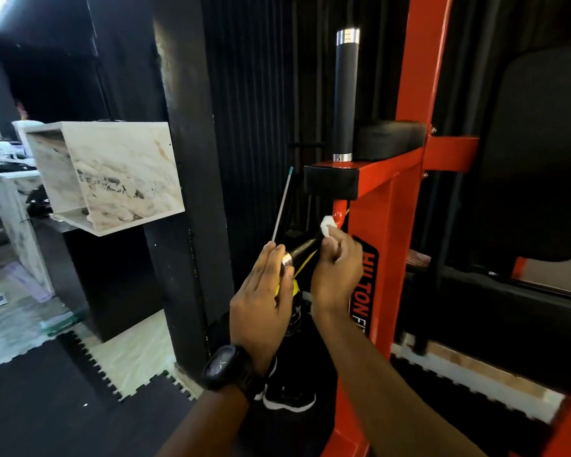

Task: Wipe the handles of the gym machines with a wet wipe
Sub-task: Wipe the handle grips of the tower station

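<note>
A short black handle (302, 250) with a silver end cap sticks out sideways from the orange gym machine frame (389, 206). My left hand (261, 298), a black watch on its wrist, has straight fingers resting against the capped end of that handle. My right hand (337, 268) pinches a small white wet wipe (327, 226) and holds it against the handle near the frame. A second, upright black handle (343, 94) with silver rings stands on the machine's arm above.
A black back pad (541, 153) and a black arm pad (386, 140) are mounted on the frame at the right. A marble-patterned box shelf (112, 173) juts out at the left by a black pillar (192, 179). Black interlocking floor mats (63, 407) lie below.
</note>
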{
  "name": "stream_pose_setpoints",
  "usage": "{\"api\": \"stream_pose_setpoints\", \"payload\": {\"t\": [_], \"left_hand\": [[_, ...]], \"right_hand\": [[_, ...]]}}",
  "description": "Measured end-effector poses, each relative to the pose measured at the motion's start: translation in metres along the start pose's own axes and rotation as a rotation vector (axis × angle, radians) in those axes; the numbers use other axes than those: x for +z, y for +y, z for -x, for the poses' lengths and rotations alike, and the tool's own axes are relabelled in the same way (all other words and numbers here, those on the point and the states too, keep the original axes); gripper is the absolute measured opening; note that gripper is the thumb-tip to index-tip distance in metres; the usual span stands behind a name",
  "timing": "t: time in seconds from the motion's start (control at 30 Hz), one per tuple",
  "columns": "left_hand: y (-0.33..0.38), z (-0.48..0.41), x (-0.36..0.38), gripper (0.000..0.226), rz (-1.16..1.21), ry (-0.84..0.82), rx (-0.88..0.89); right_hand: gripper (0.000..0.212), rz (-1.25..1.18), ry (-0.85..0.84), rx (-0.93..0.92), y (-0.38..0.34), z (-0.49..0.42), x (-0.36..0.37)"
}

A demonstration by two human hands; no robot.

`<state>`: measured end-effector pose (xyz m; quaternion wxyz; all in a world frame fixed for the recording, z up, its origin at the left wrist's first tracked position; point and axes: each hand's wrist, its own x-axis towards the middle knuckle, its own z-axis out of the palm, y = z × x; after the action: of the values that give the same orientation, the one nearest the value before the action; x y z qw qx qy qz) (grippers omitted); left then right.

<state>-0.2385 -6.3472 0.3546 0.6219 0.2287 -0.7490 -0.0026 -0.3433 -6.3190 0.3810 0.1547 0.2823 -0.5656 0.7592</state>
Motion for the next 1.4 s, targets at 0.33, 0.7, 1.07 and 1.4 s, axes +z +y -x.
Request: {"api": "stream_pose_setpoints", "payload": {"t": [0.33, 0.7, 1.07, 1.4], "left_hand": [[-0.003, -0.002, -0.003, 0.041, 0.032, -0.026, 0.031], [-0.001, -0.003, -0.011, 0.046, 0.118, -0.125, -0.035], [0.016, -0.027, -0.016, 0.033, 0.258, -0.141, -0.114], [0.017, -0.118, 0.008, 0.047, 0.344, -0.229, -0.078]], "right_hand": [[0.022, -0.688, -0.082, 0.761, -0.024, 0.031, 0.005], [0.019, -0.269, -0.234, 0.255, -0.044, 0.058, -0.020], [0.015, -0.159, -0.169, -0.032, -0.070, 0.012, -0.030], [0.019, 0.088, -0.107, -0.363, -0.078, -0.069, -0.020]]}}
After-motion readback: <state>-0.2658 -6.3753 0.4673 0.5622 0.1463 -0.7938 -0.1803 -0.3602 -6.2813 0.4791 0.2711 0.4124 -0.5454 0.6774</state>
